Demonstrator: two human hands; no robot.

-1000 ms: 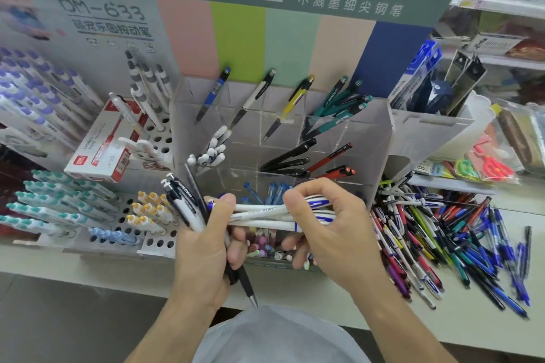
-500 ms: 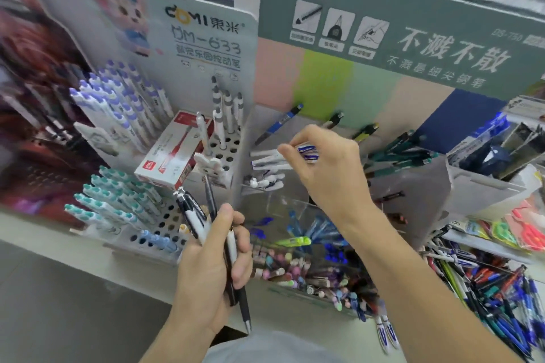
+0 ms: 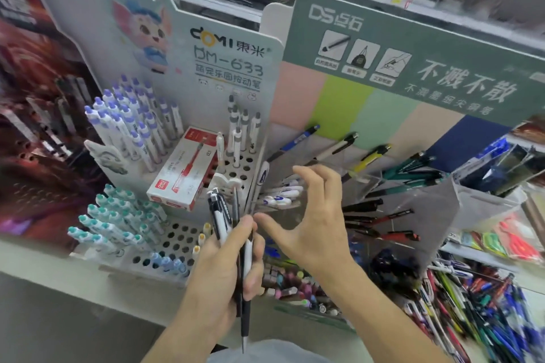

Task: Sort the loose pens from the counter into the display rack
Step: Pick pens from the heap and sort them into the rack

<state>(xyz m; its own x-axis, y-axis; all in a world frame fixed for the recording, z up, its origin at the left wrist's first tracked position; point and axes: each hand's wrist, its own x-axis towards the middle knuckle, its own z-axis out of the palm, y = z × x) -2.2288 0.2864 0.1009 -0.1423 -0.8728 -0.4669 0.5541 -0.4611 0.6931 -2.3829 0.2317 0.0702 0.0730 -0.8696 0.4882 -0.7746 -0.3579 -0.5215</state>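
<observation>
- While the left hand (image 3: 227, 271) is clenched round a small bunch of black-and-white pens (image 3: 219, 215), their clicker ends stand up just in front of the clear rack (image 3: 413, 200) and their tips point down past the wrist; one tip hangs well below the fist.
- The right hand (image 3: 309, 221) is spread and empty, fingers (image 3: 306, 183) curled just in front of the rack's left compartments, where white pens with blue print (image 3: 280, 200) lie slanted, ends outward.
- Risk: those white pens look loosely seated. A brush from the right hand, close to their ends, could knock them out or tip them into the compartment below.
- Risk: the low-hanging pen in the left fist seems held only along its upper barrel. If the grip eases while the right hand picks from the bunch, it may slide out towards the floor.
- Risk: to the left of the rack stands a white holed stand (image 3: 182, 236) with a red pen box (image 3: 188, 168) leaning on it. A careless swing of the bunch could nudge that box.
- To the right of the rack and lower, the big loose heap of pens (image 3: 472, 309) lies on the counter (image 3: 38, 262). Much sorting seems left, and a sleeve dragged across could sweep some off the edge.
- There is only this one view; the blur at its right edge hides pen colours.
</observation>
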